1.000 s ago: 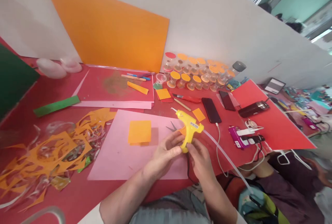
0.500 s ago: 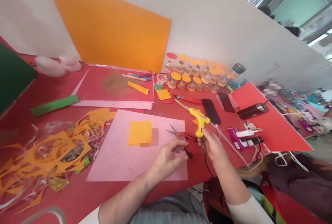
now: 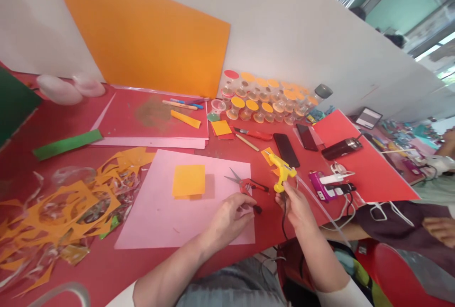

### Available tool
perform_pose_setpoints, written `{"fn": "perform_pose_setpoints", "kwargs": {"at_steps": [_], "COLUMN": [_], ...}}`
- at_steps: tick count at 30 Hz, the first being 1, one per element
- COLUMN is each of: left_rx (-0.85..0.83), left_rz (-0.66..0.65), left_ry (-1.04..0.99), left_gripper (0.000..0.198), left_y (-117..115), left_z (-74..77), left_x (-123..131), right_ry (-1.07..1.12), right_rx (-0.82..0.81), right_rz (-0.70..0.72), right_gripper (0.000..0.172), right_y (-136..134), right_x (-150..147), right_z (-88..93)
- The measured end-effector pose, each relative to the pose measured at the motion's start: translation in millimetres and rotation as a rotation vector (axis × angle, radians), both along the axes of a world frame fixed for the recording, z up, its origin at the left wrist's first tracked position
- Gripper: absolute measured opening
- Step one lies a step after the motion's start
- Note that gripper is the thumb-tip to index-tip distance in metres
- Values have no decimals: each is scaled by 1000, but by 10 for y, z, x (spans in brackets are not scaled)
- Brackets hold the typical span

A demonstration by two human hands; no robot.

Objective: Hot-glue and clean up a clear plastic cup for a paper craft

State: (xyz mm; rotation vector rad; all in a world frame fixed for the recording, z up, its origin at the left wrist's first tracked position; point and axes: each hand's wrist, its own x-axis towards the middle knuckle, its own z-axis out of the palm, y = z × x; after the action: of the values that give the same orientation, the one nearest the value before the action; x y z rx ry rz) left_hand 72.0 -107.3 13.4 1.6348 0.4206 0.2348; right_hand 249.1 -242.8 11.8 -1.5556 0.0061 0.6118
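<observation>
In the head view, my right hand is closed round the lower handle of a yellow hot glue gun, its nozzle pointing up and left. A clear glue stick trails from the gun's rear, and a black cord hangs below. My left hand hovers over the right edge of a pink sheet, fingers loosely curled with thumb and fingertips apart; nothing shows in it. Just beyond it lie open-bladed scissors with red and black handles. A folded orange paper square stands on the pink sheet.
Orange paper scraps heap at the left. Clear plastic cups with orange discs stand along the wall. A red cutter, a phone, a purple power adapter and a black flask lie around. Another person's hand is at right.
My right hand has moved the glue gun a little right and down, away from the thin wooden stick. My left hand has barely moved. The view has shifted slightly right.
</observation>
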Motion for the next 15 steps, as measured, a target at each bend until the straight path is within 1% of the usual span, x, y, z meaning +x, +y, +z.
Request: {"fn": "perform_pose_setpoints", "kwargs": {"at_steps": [3, 8, 15], "left_rx": [87, 212, 289], "left_rz": [-29, -56, -40], "left_ry": [11, 17, -44], "left_gripper": [29, 29, 23], "left_y": [1, 13, 9], "left_z": [2, -18, -77], "left_x": [5, 5, 0], "right_ry": [8, 26, 44], "right_rx": [12, 17, -2], "right_rz": [-27, -33, 21], "right_gripper": [41, 45, 46], "right_y": [-24, -6, -27], "right_x": [7, 25, -59], "right_z": [-20, -42, -45]}}
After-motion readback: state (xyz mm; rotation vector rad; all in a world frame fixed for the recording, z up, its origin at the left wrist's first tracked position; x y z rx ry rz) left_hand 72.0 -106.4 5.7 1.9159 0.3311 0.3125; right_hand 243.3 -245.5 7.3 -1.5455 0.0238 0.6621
